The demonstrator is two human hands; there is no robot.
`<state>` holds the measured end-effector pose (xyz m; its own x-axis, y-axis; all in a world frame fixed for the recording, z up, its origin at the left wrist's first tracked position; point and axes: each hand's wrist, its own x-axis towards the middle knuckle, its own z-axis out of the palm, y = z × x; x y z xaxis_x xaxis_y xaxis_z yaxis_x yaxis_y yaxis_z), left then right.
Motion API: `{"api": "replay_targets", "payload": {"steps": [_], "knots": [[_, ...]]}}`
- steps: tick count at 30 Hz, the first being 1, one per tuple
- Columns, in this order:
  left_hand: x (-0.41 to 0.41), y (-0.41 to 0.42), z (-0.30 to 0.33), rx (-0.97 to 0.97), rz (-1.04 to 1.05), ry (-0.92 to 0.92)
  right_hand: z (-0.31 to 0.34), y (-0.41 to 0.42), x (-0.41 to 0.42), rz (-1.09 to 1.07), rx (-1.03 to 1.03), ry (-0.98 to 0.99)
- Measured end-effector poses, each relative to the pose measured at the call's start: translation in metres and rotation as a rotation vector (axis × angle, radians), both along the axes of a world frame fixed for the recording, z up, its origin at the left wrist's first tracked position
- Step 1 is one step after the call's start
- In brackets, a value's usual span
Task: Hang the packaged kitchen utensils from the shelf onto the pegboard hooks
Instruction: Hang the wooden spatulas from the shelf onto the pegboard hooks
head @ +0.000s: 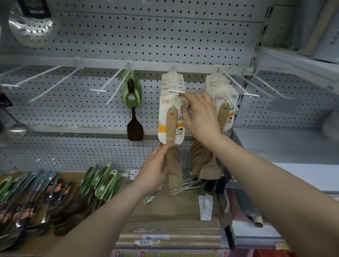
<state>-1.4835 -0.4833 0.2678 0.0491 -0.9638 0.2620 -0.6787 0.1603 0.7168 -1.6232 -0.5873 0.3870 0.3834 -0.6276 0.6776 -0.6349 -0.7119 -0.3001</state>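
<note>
Head view. Shop aisle, grey pegboard [153, 25] wall with a rail of white hooks [105, 87], several bare. Lower shelf [71, 176] lined with brown cardboard; on it, stacks of green-carded utensils [101, 183], dark packaged cutlery [22, 206] to the left, loose white hooks and flattened boxes nearer the camera. Perforated metal strainers [30, 27] hang top left; a metal ladle [16, 129] at left.

One green-carded dark spatula [133, 113] hangs alone on a hook. Right of it, a batch of white-carded wooden spatulas [170, 115] hangs on a hook; another batch [223, 106] hangs further right.

Left hand [156, 171]: grip curled round the wooden blade of the front spatula, below its card. Right hand [201, 116]: thumb and fingers pinch the card's right edge, index finger reaching up to the hook's tip [178, 93].

Writing: card carries orange and green Chinese characters and a small cartoon figure; too blurred to read. A label on a roll lower down, handwritten, illegible.
</note>
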Motion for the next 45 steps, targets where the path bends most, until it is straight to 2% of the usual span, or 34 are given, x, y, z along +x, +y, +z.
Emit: {"api": "replay_targets", "payload": {"steps": [5, 11, 16, 20, 27, 34, 38, 45], "knots": [[0.006, 0.003, 0.002, 0.046, 0.001, -0.064, -0.001, 0.001, -0.002, -0.027, -0.068, 0.017], [0.031, 0.021, 0.022, 0.094, 0.035, -0.184, 0.0, 0.017, -0.006, -0.109, -0.187, 0.2], [0.064, 0.051, 0.054, -0.024, 0.16, -0.336, 0.003, 0.055, 0.003, -0.169, -0.256, 0.227], [0.106, 0.095, 0.079, -0.124, 0.237, -0.48, 0.003, 0.094, 0.033, -0.105, -0.308, 0.265], [0.217, 0.216, 0.099, -0.177, 0.399, -0.685, -0.012, 0.178, 0.151, 0.095, -0.308, 0.365], [0.343, 0.363, 0.089, -0.072, 0.617, -0.813, -0.038, 0.277, 0.309, 0.356, -0.279, 0.416], [0.403, 0.44, 0.071, 0.048, 0.735, -0.796, -0.06, 0.329, 0.392, 0.494, -0.257, 0.467], [0.485, 0.53, 0.026, 0.214, 0.923, -0.655, -0.099, 0.395, 0.514, 0.721, -0.254, 0.53]]}}
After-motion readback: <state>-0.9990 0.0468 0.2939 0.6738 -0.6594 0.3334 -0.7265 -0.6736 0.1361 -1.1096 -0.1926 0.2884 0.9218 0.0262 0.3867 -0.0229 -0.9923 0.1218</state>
